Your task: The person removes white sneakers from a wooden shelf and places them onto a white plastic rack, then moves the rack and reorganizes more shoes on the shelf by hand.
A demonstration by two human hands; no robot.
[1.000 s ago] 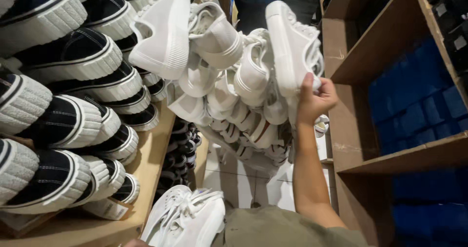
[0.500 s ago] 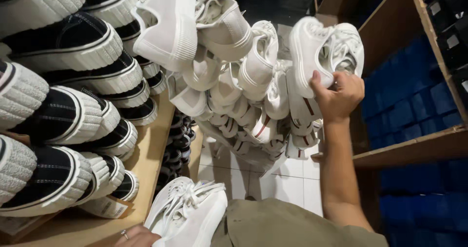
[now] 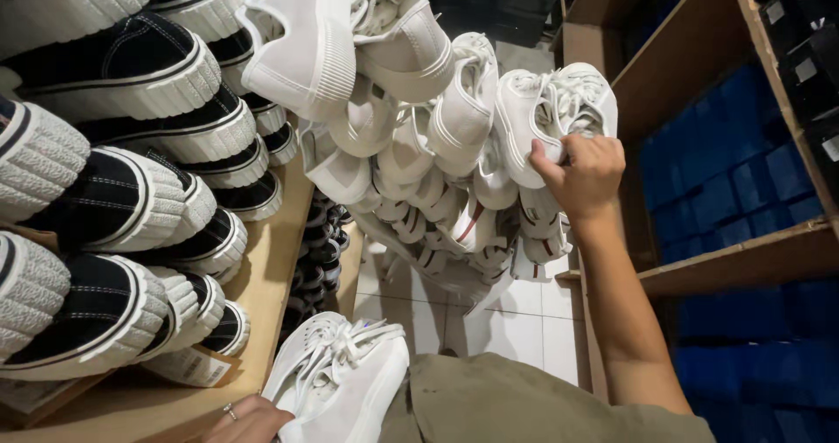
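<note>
White sneakers [image 3: 555, 111], a pair held side by side, sit in my right hand [image 3: 584, 174], which is raised in front of a hanging cluster of white shoes [image 3: 419, 146]; my fingers curl tight around the pair's lower edge, thumb on the near sole, and the laces face me. Where my fingers cover the pair, I cannot make out how the two shoes are joined. Down at the bottom edge my left hand [image 3: 249, 421] is mostly cut off; only the knuckles and a ring finger show, pressed against a second white pair [image 3: 345, 382] that rests on the wooden shelf [image 3: 262, 303] edge. Whether that hand is closed around the pair or only lying against it, I cannot tell. Left of me, rows of black sneakers with ribbed white soles [image 3: 122, 198] fill the shelf, the nearest ones cropped by the frame. On the right, blue boxes [image 3: 717, 181] are stacked in wooden racks, dim and blurred. My olive shirt [image 3: 524, 404] hides the floor just below.
</note>
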